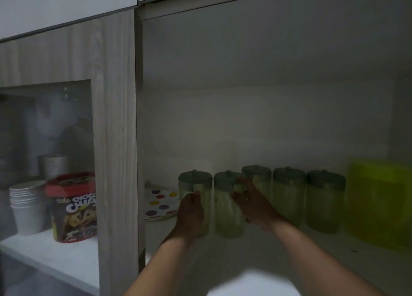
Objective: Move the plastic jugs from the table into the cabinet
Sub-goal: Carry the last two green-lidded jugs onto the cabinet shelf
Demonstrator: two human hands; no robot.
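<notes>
Several pale green plastic jugs with grey-green lids stand in a row on the cabinet shelf (267, 257). My left hand (191, 213) is wrapped around the leftmost jug (196, 184). My right hand (252, 204) grips the second jug (225, 217) near its lid and handle. Three more jugs stand to the right: one (258, 177) set a little further back, one (288, 193) beside it and one (324, 202) at the end. Both held jugs are upright and seem to rest on the shelf. The picture is dim and slightly blurred.
A yellow-green container (381, 204) stands at the shelf's right end. A dotted paper plate (160, 203) lies left of the jugs. Behind a wooden divider (116, 139), the left compartment holds stacked white cups (27, 208), a chocolate-chip tub (73, 208) and a metal tin (54, 165).
</notes>
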